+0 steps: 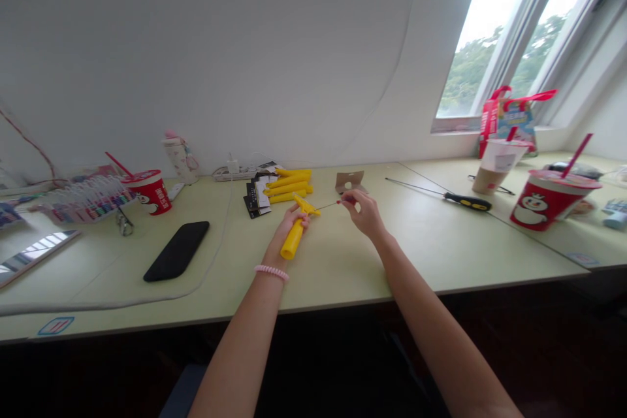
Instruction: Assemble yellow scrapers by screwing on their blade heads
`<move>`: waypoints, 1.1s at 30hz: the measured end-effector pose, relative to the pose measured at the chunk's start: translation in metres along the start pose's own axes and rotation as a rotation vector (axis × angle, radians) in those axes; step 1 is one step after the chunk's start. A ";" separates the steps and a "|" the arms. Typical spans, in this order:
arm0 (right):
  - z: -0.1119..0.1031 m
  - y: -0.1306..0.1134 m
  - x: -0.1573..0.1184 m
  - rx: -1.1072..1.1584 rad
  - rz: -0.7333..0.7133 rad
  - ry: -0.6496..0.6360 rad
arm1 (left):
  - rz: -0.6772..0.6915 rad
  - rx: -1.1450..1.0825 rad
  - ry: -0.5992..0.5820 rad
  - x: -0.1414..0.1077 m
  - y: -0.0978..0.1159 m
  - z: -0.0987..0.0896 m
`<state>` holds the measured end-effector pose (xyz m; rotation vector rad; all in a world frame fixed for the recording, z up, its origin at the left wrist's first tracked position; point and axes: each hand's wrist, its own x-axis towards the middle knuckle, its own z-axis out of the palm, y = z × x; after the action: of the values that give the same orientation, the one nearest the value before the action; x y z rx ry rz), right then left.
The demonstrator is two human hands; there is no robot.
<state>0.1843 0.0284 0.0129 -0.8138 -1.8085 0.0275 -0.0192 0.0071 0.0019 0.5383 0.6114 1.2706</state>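
My left hand [289, 222] is wrapped round a yellow plastic tool with a tubular, open-ended handle [292, 240]. The tool's wider head points away from me, up and to the right. To the right, my right hand [360, 208] pinches the small red end of a thin metal rod [327, 207]. The rod's other tip reaches the yellow head; whether it sits inside is too small to tell. Just behind the hands lie several similar yellow tools [289, 184] with black-and-white cards [257, 196]. A folded brown cardboard piece [349, 181] stands behind my right hand.
A long screwdriver with a black-and-yellow handle [467, 202] lies to the right. Red drink cups stand at the left [155, 194] and right [543, 202], beside a clear-lidded cup [494, 166]. A black phone-like slab [177, 251] and a white cable [208, 274] lie left.
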 end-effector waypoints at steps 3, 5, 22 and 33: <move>0.000 0.001 0.000 0.003 0.002 -0.006 | -0.012 -0.007 0.007 -0.002 0.000 0.001; 0.001 0.001 0.000 0.007 0.006 -0.011 | -0.014 -0.005 0.006 -0.003 0.000 0.002; -0.002 0.001 -0.001 0.056 0.127 -0.018 | -0.041 0.030 0.033 -0.003 -0.001 0.004; -0.005 0.009 -0.003 -0.071 0.251 -0.027 | -0.092 0.112 -0.008 0.002 -0.001 -0.003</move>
<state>0.1936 0.0314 0.0092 -1.0922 -1.7303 0.1383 -0.0200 0.0084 -0.0015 0.6010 0.6958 1.1514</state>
